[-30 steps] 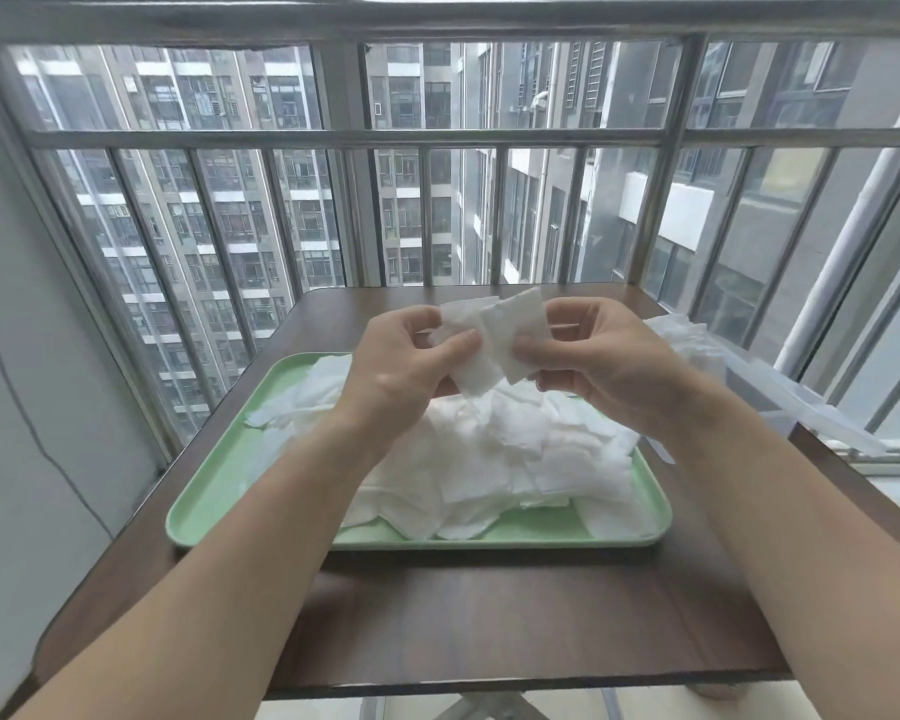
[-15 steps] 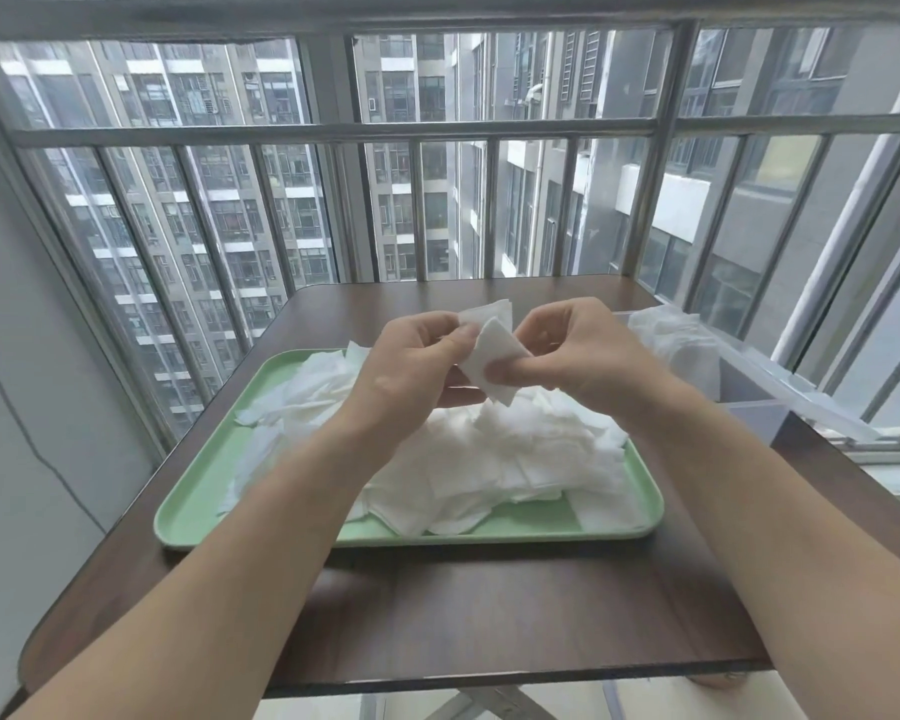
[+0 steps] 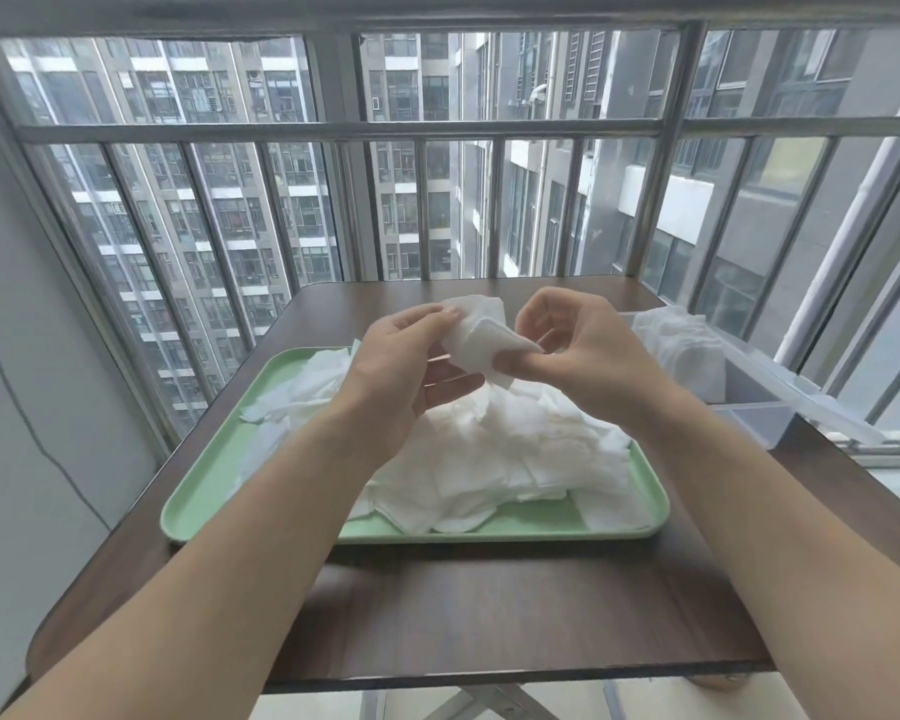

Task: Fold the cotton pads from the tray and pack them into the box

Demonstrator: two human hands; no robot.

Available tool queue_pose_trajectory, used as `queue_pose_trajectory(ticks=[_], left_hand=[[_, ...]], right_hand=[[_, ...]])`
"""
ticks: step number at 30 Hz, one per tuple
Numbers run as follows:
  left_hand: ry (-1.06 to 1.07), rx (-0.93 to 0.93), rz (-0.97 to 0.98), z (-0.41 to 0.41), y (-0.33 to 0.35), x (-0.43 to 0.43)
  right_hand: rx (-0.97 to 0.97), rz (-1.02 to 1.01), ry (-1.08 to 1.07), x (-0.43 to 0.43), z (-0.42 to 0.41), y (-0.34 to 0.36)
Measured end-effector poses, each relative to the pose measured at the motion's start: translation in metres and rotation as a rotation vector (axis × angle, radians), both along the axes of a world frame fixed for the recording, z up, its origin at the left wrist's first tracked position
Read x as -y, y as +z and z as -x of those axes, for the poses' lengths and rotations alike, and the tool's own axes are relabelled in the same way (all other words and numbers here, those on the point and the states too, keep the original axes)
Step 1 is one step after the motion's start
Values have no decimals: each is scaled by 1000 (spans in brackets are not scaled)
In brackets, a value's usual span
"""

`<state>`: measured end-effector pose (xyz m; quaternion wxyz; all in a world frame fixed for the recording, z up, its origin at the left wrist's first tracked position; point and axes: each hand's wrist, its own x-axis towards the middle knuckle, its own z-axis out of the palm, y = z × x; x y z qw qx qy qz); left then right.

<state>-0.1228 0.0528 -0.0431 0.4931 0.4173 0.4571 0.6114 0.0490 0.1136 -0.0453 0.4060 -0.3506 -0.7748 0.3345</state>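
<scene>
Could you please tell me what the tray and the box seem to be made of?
Tray: probably plastic, pale green, smooth with a soft sheen and rounded moulded rim. Box: likely clear plastic, since cotton pads inside show through its walls.

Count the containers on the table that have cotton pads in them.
2. The green tray lies in the middle of the table, heaped with loose cotton pads; the clear plastic box stands at the table's right edge, with pads inside. No other seems hidden.
</scene>
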Motion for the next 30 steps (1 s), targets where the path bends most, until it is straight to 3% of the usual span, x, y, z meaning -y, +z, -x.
queue_pose_trajectory(ticks=[9, 12, 15, 19, 30], left_hand=[[347, -84, -126, 9, 4, 0], [281, -63, -140, 9, 5, 0], [182, -155, -187, 6, 0, 0], [80, -234, -261, 0, -4, 2], [79, -276, -288, -1, -8, 0]], right_hand=[[-61, 170, 45, -3, -5, 1], [-103, 287, 6, -4, -8, 2], [-164, 373, 28, -3, -9, 1], [-160, 379, 66, 0, -8, 1], [-134, 341, 118, 1, -6, 0]])
